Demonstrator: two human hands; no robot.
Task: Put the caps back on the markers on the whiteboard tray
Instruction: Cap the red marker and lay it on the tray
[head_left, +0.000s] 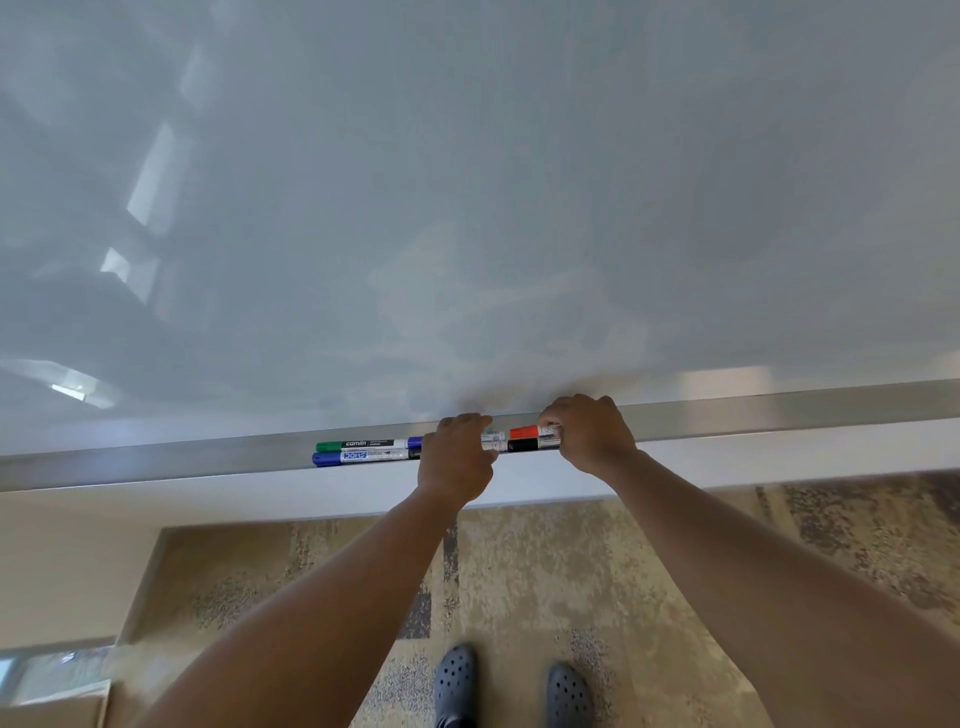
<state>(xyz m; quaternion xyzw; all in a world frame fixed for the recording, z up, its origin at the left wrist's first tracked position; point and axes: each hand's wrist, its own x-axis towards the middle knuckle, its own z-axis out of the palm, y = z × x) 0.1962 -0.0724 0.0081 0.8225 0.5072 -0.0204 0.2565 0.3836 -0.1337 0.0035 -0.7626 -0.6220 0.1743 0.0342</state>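
A metal whiteboard tray (182, 460) runs across the view. On it lie a green-capped marker (358, 445) and, in front of it, a blue-capped marker (358, 457). To their right are a red-capped marker (524, 432) and a black-capped marker (522, 445). My left hand (457, 457) curls over the white barrels of the red and black markers at their left end. My right hand (589, 434) curls over their right end. Which of the two markers each hand grips is hidden by the fingers.
The glossy whiteboard (467, 208) fills the upper view. Below the tray is a white ledge (727, 462), then patterned carpet (545, 582) with my two dark clogs (457, 680). A pale wall lies at the lower left.
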